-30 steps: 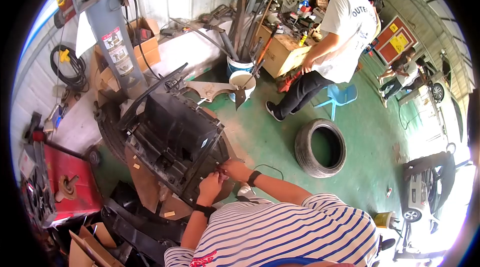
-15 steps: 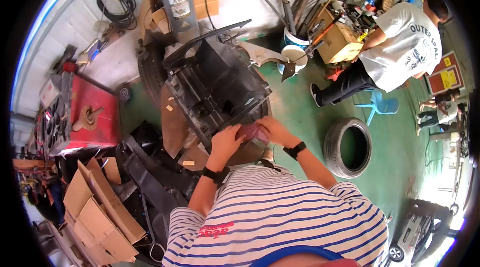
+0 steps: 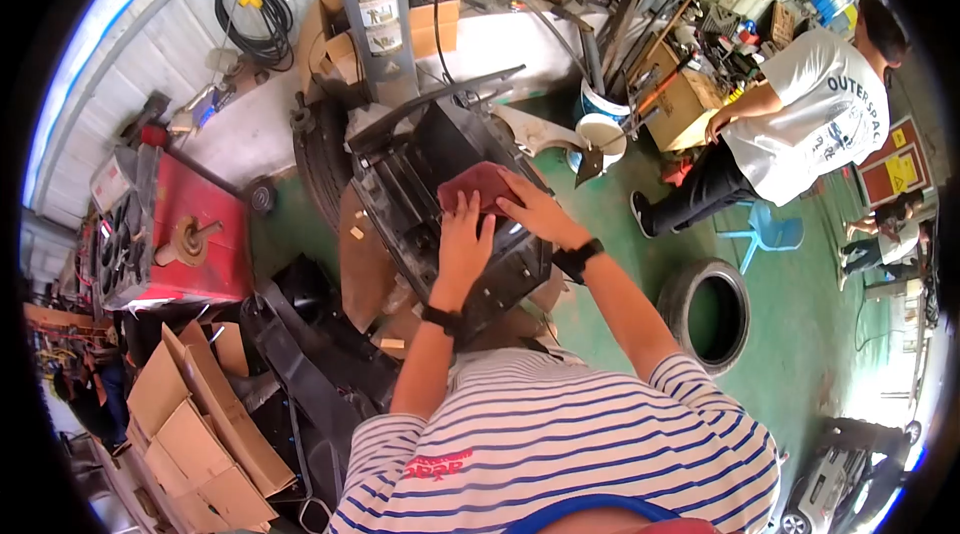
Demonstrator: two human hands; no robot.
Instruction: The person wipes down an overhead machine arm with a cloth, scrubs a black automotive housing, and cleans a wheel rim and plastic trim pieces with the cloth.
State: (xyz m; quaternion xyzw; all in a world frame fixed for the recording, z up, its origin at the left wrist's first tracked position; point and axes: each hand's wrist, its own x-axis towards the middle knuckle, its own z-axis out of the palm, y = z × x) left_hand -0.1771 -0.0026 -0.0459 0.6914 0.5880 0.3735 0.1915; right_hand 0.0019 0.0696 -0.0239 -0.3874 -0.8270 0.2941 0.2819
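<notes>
A dark red cloth [image 3: 474, 185] is spread between my two hands, above a large black plastic car part [image 3: 400, 184]. My left hand [image 3: 465, 239] holds its near edge with the fingertips, the fingers pointing away from me. On the right side of the cloth, my right hand [image 3: 540, 208] grips it with the thumb and fingers. The part has ribs, slots and a deep hollow, and it lies on top of other pieces. Whether the cloth touches it I cannot tell.
A red machine [image 3: 200, 224] stands left, above flattened cardboard [image 3: 210, 434]. A tire [image 3: 705, 317] and a blue chair [image 3: 765, 236] are on the right, near a person in a white shirt [image 3: 815, 114]. Behind the part are a grey post [image 3: 375, 24] and buckets [image 3: 600, 134].
Both hands have moved forward from the near edge of the black part to over its middle. The cloth, bunched before, is now spread out. The camera view has shifted slightly.
</notes>
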